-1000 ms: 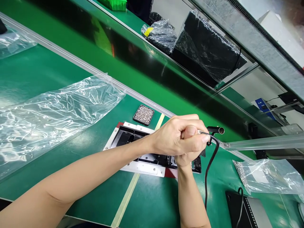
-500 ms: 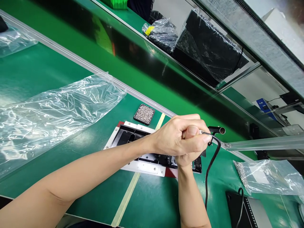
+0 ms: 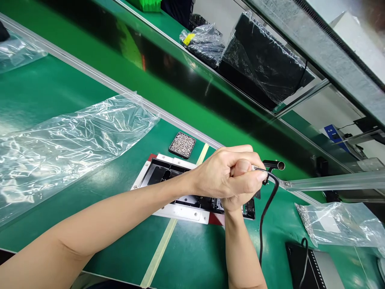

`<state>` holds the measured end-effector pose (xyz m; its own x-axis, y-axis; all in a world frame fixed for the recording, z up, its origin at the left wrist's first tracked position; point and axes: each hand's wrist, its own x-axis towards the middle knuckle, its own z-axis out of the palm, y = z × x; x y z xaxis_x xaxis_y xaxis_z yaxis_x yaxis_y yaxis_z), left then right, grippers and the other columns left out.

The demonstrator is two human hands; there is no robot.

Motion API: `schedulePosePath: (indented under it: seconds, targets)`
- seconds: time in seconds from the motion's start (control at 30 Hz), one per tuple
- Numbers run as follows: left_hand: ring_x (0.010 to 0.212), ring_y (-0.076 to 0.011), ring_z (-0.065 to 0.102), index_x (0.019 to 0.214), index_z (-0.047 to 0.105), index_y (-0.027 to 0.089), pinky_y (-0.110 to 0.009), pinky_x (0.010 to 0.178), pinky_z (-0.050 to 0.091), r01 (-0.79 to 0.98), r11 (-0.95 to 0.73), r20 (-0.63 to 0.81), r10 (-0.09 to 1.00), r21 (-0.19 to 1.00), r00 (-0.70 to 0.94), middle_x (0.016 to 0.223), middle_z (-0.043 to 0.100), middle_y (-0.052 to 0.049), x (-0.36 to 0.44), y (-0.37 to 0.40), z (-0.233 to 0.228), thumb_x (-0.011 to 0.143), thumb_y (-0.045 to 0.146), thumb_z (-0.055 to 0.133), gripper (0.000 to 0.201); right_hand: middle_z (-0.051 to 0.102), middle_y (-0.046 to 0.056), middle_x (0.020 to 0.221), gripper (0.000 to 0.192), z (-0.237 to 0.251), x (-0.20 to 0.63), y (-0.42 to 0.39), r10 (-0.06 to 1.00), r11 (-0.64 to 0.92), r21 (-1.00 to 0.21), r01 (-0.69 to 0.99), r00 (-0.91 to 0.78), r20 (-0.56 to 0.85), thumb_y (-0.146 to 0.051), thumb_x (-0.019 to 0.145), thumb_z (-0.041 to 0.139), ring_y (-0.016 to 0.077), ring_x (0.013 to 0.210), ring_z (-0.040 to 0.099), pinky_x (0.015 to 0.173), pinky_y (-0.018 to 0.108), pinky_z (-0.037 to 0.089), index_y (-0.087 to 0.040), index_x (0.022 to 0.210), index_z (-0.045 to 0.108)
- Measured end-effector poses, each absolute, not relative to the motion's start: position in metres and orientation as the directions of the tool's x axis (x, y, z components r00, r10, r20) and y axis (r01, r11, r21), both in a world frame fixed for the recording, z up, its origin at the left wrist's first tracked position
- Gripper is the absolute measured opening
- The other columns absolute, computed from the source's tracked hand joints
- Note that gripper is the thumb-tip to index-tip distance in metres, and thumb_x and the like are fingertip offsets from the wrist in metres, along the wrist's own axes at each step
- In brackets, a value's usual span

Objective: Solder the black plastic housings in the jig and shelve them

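Wrapping the left hand (image 3: 221, 171) around the right hand (image 3: 234, 202), with its fingers curled tight and pressed together, closed on the near end of a black cable (image 3: 261, 233) beside a tucked-in thumb (image 3: 241, 166). Cannot tell the hold of the right hand's fingers, mostly hidden by the left, nor anything else inside the grip. Trails the cable out beside the thumb, bending it over and down past the right wrist. Has the black frame (image 3: 155, 176) just behind the hands in view, partly covered by them, seated in a white jig (image 3: 180, 213) on the green table (image 3: 204, 257); cannot tell any contact with it. Has a small tray (image 3: 178, 155) beyond the frame, full of tiny metallic pieces (image 3: 183, 144). Has a clear bag (image 3: 355, 224) well to the right, with similar pieces gathered at its left end, and a larger bag (image 3: 75, 140) lying crumpled to the left.
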<state>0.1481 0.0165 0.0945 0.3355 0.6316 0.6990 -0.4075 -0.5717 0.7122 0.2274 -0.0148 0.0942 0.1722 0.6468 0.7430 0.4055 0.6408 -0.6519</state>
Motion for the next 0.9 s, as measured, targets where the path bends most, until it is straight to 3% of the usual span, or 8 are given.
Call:
schedulePosePath:
  seconds: [0.2,0.43,0.9]
  targets:
    - [0.08,-0.0144,0.061,0.085,0.07,0.014,-0.029,0.072,0.052,-0.404,-0.573,0.698,0.635,0.713,0.331,0.084,0.068,-0.005,0.1486,0.0163,0.0935,0.092,0.028,0.063,0.018,0.021,-0.005,0.055,0.054,0.0926,0.2277,-0.0146,0.654,0.651,-0.662,0.372,0.17,0.738,-0.038,0.097,0.054,0.0043,0.049,0.019,0.047,0.026,0.014,-0.019,0.057,0.022]
    - [0.077,-0.0129,0.059,0.085,0.07,0.014,-0.028,0.071,0.051,-0.409,-0.571,0.698,0.642,0.711,0.318,0.082,0.066,-0.003,0.1488,0.016,0.0933,0.092,0.029,0.062,0.018,0.02,-0.005,0.055,0.066,0.0924,0.2292,-0.0137,0.652,0.663,-0.655,0.362,0.152,0.743,-0.061,0.09,0.06,0.0047,0.051,0.019,0.05,0.028,0.014,-0.018,0.056,0.022]
    - [0.076,-0.0133,0.059,0.085,0.07,0.014,-0.028,0.07,0.05,-0.405,-0.566,0.692,0.645,0.718,0.324,0.082,0.065,-0.004,0.1489,0.016,0.0924,0.092,0.029,0.063,0.018,0.019,-0.005,0.058,0.06,0.0913,0.2263,-0.014,0.673,0.644,-0.695,0.32,0.196,0.713,-0.046,0.095,0.058,0.0051,0.051,0.019,0.048,0.027,0.016,-0.019,0.057,0.021]
